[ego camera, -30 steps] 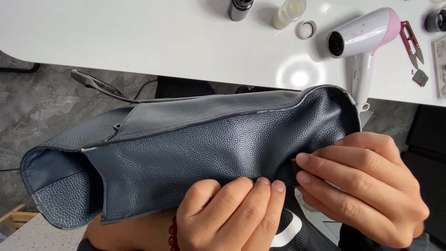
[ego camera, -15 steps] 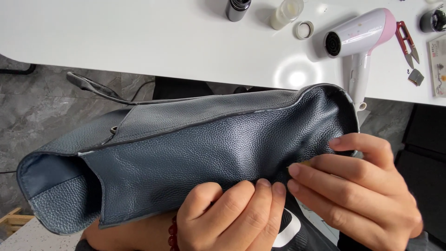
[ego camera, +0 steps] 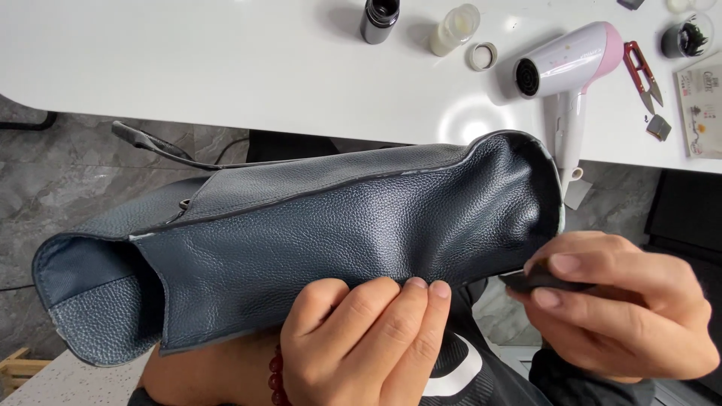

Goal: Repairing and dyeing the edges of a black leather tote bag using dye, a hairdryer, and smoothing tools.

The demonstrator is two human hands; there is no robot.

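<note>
The left hand (ego camera: 361,338) curls its fingers over the lower edge of a dark blue leather bag (ego camera: 316,240), gripping it. Just beside it, the right hand (ego camera: 617,301) pinches a small dark piece (ego camera: 538,280) at the bag's end. Beyond both hands, a white table (ego camera: 188,68) carries a pink-and-white hair dryer (ego camera: 568,68).
</note>
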